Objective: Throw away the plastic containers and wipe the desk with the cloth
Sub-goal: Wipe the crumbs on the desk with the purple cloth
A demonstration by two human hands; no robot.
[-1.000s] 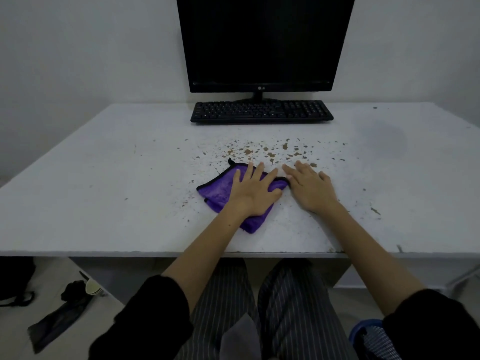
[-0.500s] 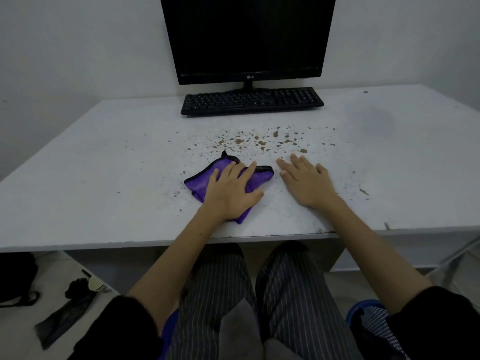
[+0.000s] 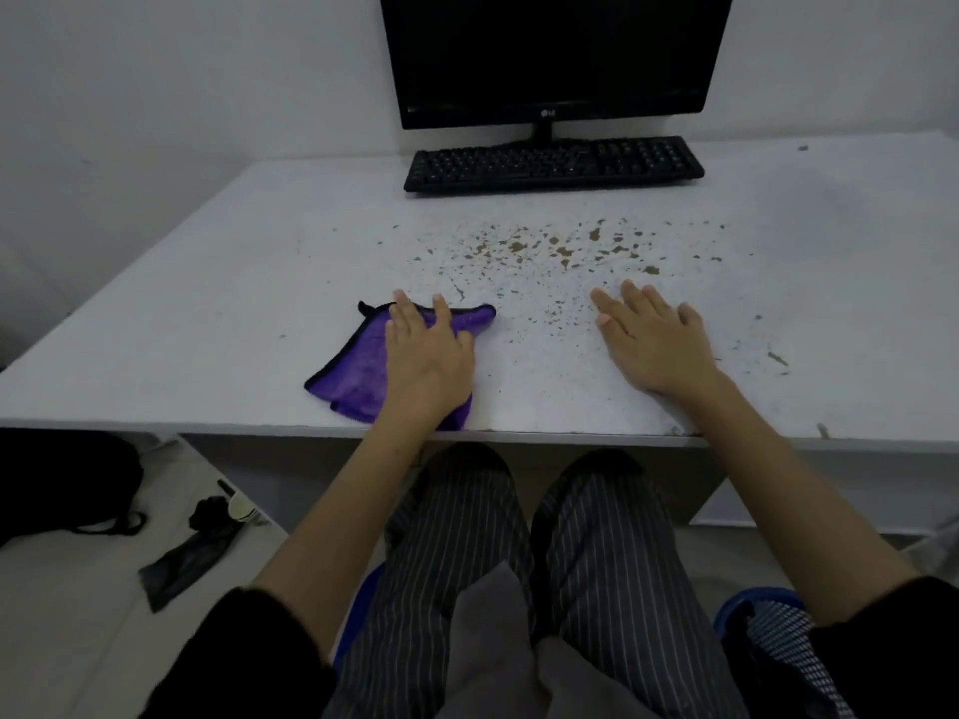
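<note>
A purple cloth [image 3: 358,365] with a black hem lies near the front edge of the white desk [image 3: 218,282]. My left hand [image 3: 428,355] presses flat on the cloth with fingers spread, covering its right half. My right hand [image 3: 656,345] rests flat on the bare desk to the right, apart from the cloth. Brown crumbs and specks [image 3: 560,251] are scattered across the desk beyond both hands. No plastic container is in view.
A black keyboard [image 3: 552,163] and a dark monitor [image 3: 555,54] stand at the back of the desk against the wall. On the floor to the left lie a black bag [image 3: 62,480] and a dark umbrella [image 3: 197,547]. A blue basket [image 3: 768,625] sits at the lower right.
My left hand has slid the cloth leftward and toward the front edge, away from my right hand. The right hand has stayed flat on the desk.
</note>
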